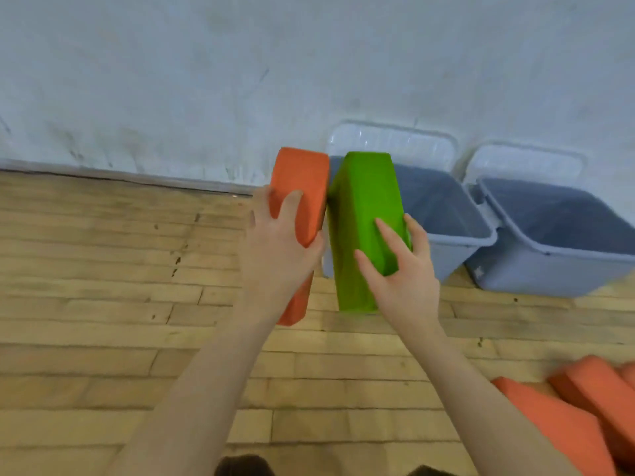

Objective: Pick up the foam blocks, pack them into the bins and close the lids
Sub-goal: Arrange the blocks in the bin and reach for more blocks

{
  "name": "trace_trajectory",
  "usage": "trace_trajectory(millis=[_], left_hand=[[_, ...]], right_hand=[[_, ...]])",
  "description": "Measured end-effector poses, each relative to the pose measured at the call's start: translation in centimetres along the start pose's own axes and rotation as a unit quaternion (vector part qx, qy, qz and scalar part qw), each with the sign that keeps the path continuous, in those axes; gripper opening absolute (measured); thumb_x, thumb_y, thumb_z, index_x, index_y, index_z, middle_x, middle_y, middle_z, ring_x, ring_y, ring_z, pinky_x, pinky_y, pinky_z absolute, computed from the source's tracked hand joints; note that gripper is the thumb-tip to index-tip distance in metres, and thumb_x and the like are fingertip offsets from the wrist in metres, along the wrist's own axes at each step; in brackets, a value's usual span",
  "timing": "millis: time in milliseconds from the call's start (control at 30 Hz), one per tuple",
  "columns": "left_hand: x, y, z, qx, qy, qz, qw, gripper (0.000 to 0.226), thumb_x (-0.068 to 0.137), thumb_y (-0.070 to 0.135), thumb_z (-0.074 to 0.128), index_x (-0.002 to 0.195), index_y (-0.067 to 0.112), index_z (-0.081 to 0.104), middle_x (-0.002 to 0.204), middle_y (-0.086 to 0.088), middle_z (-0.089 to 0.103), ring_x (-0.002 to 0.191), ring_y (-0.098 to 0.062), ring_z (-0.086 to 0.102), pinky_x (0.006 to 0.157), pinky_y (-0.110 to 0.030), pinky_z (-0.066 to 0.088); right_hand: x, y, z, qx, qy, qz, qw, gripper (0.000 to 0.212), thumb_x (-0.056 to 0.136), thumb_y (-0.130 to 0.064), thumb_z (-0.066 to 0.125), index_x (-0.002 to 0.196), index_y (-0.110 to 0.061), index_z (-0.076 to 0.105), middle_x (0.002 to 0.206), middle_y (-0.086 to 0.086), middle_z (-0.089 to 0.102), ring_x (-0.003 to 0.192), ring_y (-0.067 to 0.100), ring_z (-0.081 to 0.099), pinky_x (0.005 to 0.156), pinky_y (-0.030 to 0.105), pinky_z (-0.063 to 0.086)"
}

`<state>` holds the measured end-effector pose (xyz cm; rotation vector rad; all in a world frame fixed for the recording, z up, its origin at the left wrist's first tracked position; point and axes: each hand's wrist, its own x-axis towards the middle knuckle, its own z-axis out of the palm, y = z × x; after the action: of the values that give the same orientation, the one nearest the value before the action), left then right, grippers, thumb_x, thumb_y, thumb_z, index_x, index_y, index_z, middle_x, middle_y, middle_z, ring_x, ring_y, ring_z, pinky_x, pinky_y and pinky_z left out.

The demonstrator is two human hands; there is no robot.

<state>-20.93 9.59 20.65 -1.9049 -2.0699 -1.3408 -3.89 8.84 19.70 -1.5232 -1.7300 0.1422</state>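
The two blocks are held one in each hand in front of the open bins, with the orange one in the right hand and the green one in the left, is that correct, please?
Not quite: the hands are swapped. The head view shows the orange block in the left hand and the green block in the right hand. The rest holds: one block per hand, in front of the open bins.

The blocks, orange (302, 187) and green (364, 207), looked matt foam; the bins (460, 242) smooth grey plastic; the floor (103, 269) scuffed wood; the wall (206, 80) rough, marked.
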Motion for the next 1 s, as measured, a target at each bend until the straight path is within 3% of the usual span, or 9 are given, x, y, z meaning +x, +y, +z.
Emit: trace_trajectory(millis=[300,500,600,700,767,867,933,1000], left_hand=[[7.1,6.1,12.8,-0.048,-0.077,0.073,0.993,0.059,0.072,0.033,0.069,0.127,0.016,0.054,0.141,-0.016,0.036,0.120,-0.036,0.046,0.092,-0.049,0.046],[15.1,12.4,23.5,-0.097,-0.018,0.050,0.994,0.056,0.072,0.029,0.066,0.124,0.013,0.052,0.130,-0.020,0.035,0.105,-0.039,0.048,0.085,-0.048,0.048],[17.9,13.8,28.7,-0.124,-0.018,0.013,0.992,0.055,0.084,0.032,0.059,0.131,0.008,0.046,0.136,-0.022,0.030,0.117,-0.037,0.040,0.100,-0.049,0.037],[17.7,13.5,32.1,-0.039,-0.098,-0.024,0.994,0.052,0.094,0.034,0.049,0.139,0.010,0.037,0.149,-0.017,0.022,0.137,-0.036,0.019,0.111,-0.056,0.013],[16.0,12.7,32.5,0.012,-0.126,0.010,0.992,0.046,0.094,0.031,0.048,0.135,0.010,0.044,0.146,-0.014,0.032,0.136,-0.034,0.024,0.109,-0.049,0.016],[12.8,12.0,31.2,0.060,-0.167,0.065,0.982,0.045,0.087,0.033,0.036,0.114,0.006,0.060,0.120,-0.013,0.056,0.105,-0.037,0.053,0.088,-0.046,0.038],[10.5,11.9,29.9,0.070,-0.183,0.083,0.977,0.049,0.083,0.036,0.030,0.104,0.005,0.062,0.105,-0.014,0.061,0.087,-0.037,0.059,0.074,-0.044,0.045],[8.3,11.9,28.1,0.061,-0.196,0.099,0.974,0.043,0.083,0.032,0.036,0.100,0.004,0.063,0.100,-0.014,0.062,0.082,-0.037,0.059,0.070,-0.044,0.046]], right_hand=[[10.0,11.3,-2.7,-0.014,0.078,0.040,0.996,0.050,0.081,-0.043,0.068,0.128,-0.032,0.055,0.144,-0.002,0.032,0.123,0.012,0.041,0.076,0.040,0.050],[20.9,19.9,-1.4,0.038,0.098,0.064,0.992,0.047,0.081,-0.039,0.069,0.123,-0.023,0.057,0.136,0.001,0.034,0.109,0.018,0.050,0.075,0.033,0.047],[24.5,23.4,0.6,0.083,0.071,0.056,0.992,0.045,0.088,-0.033,0.063,0.129,-0.018,0.052,0.141,0.005,0.031,0.122,0.017,0.041,0.089,0.030,0.042],[25.3,26.1,2.2,0.056,0.019,0.047,0.997,0.044,0.092,-0.030,0.056,0.134,-0.018,0.048,0.144,0.004,0.032,0.130,0.020,0.034,0.090,0.028,0.037],[23.9,27.4,2.5,0.046,-0.002,0.049,0.998,0.040,0.092,-0.027,0.055,0.131,-0.016,0.052,0.137,0.004,0.041,0.122,0.022,0.043,0.089,0.032,0.042],[20.4,28.4,1.5,0.032,-0.023,0.056,0.998,0.031,0.093,-0.024,0.055,0.122,-0.014,0.059,0.123,0.002,0.054,0.107,0.017,0.054,0.081,0.030,0.046],[17.6,28.4,0.3,0.022,-0.029,0.071,0.997,0.027,0.093,-0.024,0.054,0.116,-0.014,0.063,0.115,0.000,0.058,0.101,0.015,0.058,0.078,0.028,0.047],[14.4,27.8,-1.1,0.020,-0.017,0.077,0.997,0.025,0.094,-0.025,0.053,0.113,-0.014,0.064,0.107,-0.001,0.062,0.094,0.015,0.059,0.076,0.035,0.051]])
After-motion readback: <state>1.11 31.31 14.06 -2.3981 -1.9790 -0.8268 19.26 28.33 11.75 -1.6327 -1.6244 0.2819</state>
